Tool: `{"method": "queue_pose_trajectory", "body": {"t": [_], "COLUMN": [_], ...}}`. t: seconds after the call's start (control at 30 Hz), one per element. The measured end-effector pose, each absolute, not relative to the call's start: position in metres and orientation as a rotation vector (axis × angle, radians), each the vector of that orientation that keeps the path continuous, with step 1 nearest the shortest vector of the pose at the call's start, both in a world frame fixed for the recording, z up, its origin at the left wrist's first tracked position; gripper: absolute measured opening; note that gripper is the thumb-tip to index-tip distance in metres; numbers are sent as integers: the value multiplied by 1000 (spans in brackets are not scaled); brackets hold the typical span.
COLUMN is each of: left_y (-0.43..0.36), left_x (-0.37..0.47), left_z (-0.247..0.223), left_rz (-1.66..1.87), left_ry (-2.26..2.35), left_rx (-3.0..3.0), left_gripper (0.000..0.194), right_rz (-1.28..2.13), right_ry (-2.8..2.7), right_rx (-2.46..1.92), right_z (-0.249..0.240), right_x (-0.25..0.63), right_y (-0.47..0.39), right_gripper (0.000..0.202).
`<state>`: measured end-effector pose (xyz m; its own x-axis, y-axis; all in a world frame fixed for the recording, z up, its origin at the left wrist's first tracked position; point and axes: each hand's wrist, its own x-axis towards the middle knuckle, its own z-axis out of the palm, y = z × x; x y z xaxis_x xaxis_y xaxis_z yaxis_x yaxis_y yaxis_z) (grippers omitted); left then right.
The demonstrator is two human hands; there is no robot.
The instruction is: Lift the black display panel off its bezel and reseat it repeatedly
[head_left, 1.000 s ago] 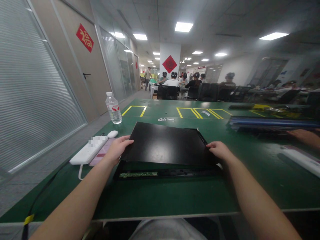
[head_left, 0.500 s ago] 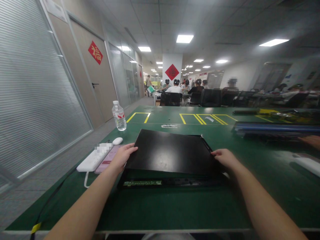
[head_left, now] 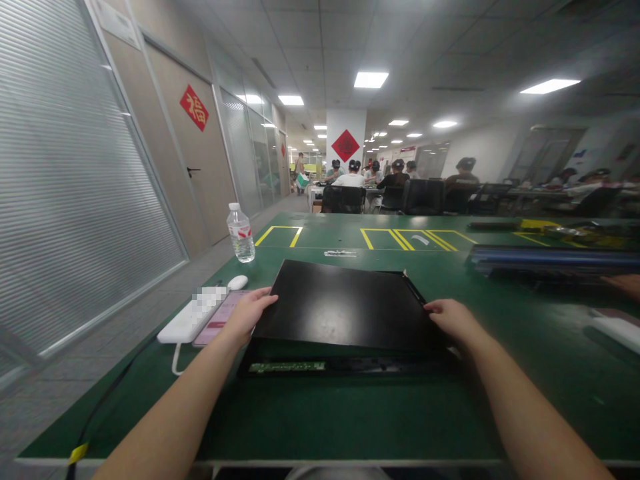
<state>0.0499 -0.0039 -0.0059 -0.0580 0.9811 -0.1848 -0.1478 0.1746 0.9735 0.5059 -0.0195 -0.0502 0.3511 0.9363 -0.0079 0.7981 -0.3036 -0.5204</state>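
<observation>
A thin, dark flat panel [head_left: 340,310] with a dull sheen lies slightly skewed over a black frame [head_left: 385,365] on the green table. Below the panel's near edge, a green circuit board strip [head_left: 287,367] shows in the frame. My left hand [head_left: 253,312] grips the panel's left edge, thumb on top and the other fingers mostly hidden beneath. At the right edge, my right hand [head_left: 453,319] is closed in a pinch, its fingertips close to both the panel and the frame's side rail. How much of the frame it touches is hidden.
Left on the table [head_left: 350,427] are a white power strip [head_left: 185,320], a pink phone [head_left: 220,317], a white mouse-like object [head_left: 237,283] and a water bottle [head_left: 241,233]. A blurred long blue object [head_left: 545,258] lies right, near another person's hand [head_left: 623,285]. People sit farther back.
The whole view has shifted very slightly. Both hands and the panel keep the same positions relative to each other. In the background, a walking person has moved a little.
</observation>
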Motion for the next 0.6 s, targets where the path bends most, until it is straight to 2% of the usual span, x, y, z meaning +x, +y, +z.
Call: {"method": "queue_pose_trajectory", "body": {"t": [0.3, 0.47, 0.6], "left_y": [-7, -7, -3], "left_x": [53, 54, 53], "left_z": [0, 0, -4], "left_rz": [1190, 1181, 1155], "left_ry": [1269, 1293, 1331], "left_rx": [932, 940, 946], "left_gripper": [20, 21, 31], "right_rz": [419, 450, 475], "right_ry": [-1511, -1483, -1479], "right_rx": [-2180, -2241, -2257], "right_z": [-50, -52, -55], "right_x": [507, 510, 513], "right_y": [-21, -18, -15], "right_gripper": [24, 29, 31]}}
